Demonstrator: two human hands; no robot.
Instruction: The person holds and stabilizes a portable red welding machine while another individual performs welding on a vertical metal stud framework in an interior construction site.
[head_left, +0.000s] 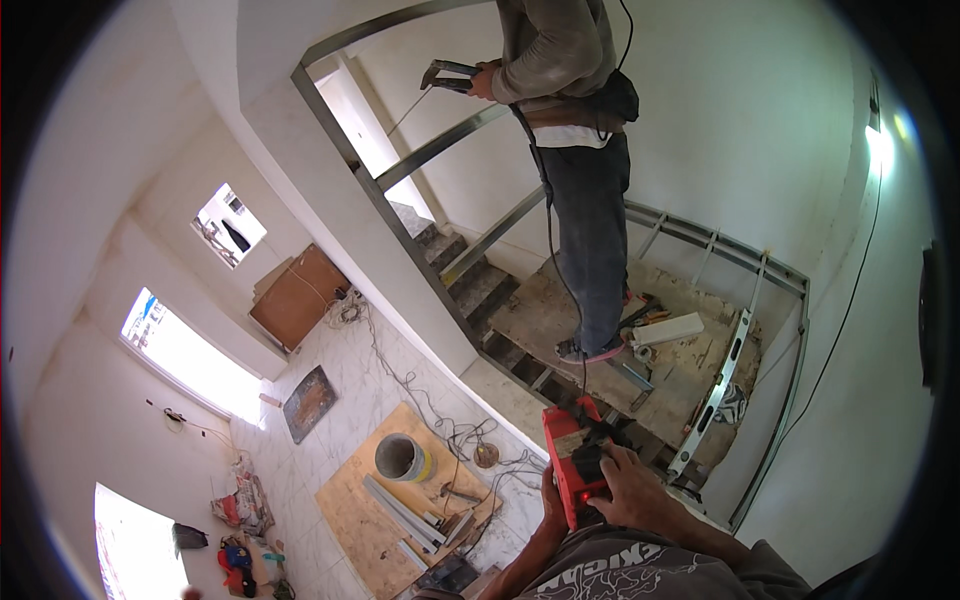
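I hold a small red and black welding machine (pixel 568 465) close to my body, a red light glowing on its face. My left hand (pixel 551 502) grips its left side. My right hand (pixel 632 486) is on its black panel, fingers bent over it and partly hidden. A dark cable (pixel 548 215) runs from the machine up to a co-worker (pixel 590 210) standing ahead. The co-worker's hand (pixel 484 80) holds an electrode holder (pixel 447 76) with a thin rod pointing down to the left.
Metal tube railing (pixel 440 145) frames the stairs (pixel 470 290). On the landing lie a long level (pixel 712 392), a white block (pixel 668 328) and loose tools. Below left, a plywood sheet (pixel 345 490) carries a bucket (pixel 403 458) and metal tubes (pixel 400 512); cables (pixel 400 375) cross the tiles.
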